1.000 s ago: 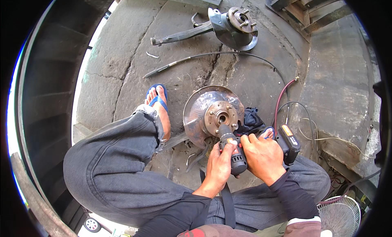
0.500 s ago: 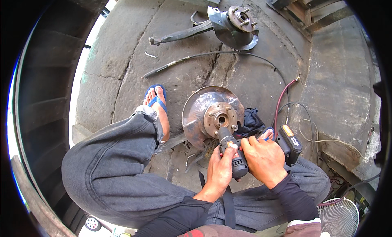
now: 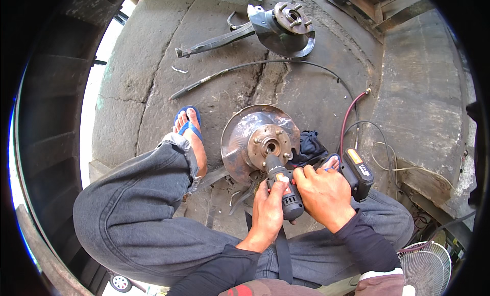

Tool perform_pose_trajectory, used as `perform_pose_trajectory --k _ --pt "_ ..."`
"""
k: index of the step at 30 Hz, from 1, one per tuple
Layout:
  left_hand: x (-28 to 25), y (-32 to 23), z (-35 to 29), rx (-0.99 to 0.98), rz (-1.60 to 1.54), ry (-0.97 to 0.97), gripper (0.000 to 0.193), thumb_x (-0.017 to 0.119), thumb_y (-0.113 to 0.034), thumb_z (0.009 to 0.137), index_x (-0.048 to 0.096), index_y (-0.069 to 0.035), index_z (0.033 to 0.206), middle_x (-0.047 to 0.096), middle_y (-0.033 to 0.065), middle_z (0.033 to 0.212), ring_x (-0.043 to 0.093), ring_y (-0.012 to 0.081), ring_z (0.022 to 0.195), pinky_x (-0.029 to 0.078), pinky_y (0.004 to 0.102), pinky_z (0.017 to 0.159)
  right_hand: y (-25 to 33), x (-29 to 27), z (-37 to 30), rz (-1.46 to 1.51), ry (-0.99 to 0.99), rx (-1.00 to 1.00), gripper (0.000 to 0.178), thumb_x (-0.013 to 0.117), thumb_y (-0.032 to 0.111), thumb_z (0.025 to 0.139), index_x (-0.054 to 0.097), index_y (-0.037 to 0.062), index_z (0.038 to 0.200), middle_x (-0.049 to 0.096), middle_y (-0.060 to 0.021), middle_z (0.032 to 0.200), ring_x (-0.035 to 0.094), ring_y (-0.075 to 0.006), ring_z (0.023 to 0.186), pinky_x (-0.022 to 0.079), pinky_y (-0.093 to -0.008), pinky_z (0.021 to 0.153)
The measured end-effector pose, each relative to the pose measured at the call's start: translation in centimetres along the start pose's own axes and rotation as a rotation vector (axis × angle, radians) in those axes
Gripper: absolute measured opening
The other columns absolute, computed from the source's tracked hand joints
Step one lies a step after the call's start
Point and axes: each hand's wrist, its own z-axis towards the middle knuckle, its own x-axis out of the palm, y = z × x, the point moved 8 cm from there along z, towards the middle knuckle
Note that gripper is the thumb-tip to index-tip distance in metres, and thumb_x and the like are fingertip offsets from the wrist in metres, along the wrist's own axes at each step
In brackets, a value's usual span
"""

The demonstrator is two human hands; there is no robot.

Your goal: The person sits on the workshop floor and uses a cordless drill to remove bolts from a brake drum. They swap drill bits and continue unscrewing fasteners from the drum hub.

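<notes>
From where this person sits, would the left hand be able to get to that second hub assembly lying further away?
Probably not: the left hand is wrapped round the cordless tool, and the second hub assembly lies far across the floor, beyond the near brake disc.

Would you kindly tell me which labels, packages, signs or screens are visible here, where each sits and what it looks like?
Label on the cordless drill: a small patch on the dark body, between the left hand and right hand, red and white.
Label on the battery pack: at the drill's base, right of the right hand, an orange strip and pale marking on black.
No packages, signs or screens show.
</notes>
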Motion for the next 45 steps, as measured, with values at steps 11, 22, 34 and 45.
perform_pose_trajectory --k 11,22,34,45 --pt "0.2 -0.3 0.4 0.049 -0.035 0.016 0.040 0.062 -0.039 0.103 0.059 -0.002 0.118 0.065 0.0095 0.090 0.068 0.0177 0.062 0.056 0.0335 0.042 0.0 -0.2 0.3 -0.017 -0.077 -0.021 0.010 0.071 0.017 0.084 0.063 0.0113 0.088 0.068 -0.0060 0.078 0.075 -0.0228 0.071 0.057 -0.0350 0.062" --pt "0.5 0.2 0.0 0.006 -0.017 0.011 0.044 0.064 -0.037 0.103 0.058 0.001 0.124 0.066 0.0115 0.094 0.070 0.0196 0.063 0.058 0.0338 0.043 -0.2 -0.4 -0.2 -0.009 -0.045 -0.028 0.010 0.071 0.017 0.085 0.063 0.0110 0.088 0.068 -0.0057 0.078 0.075 -0.0223 0.071 0.058 -0.0361 0.062" --pt "1.0 -0.1 0.3 0.025 0.045 0.017 0.044 0.061 -0.042 0.103 0.059 -0.001 0.120 0.064 0.0090 0.088 0.068 0.0175 0.063 0.058 0.0340 0.045 -0.6 0.0 -0.3 -0.005 -0.046 -0.024 0.011 0.071 0.018 0.087 0.063 0.0103 0.090 0.069 -0.0072 0.080 0.076 -0.0229 0.072 0.059 -0.0372 0.063" --pt "0.9 0.9 0.3 0.011 0.017 0.023 0.051 0.066 -0.042 0.101 0.056 0.002 0.125 0.066 0.0126 0.094 0.070 0.0204 0.063 0.058 0.0353 0.043 -0.9 0.5 -1.0 0.029 0.000 0.019 0.016 0.075 0.016 0.084 0.064 0.0101 0.094 0.066 -0.0065 0.082 0.074 -0.0259 0.077 0.057 -0.0391 0.068"
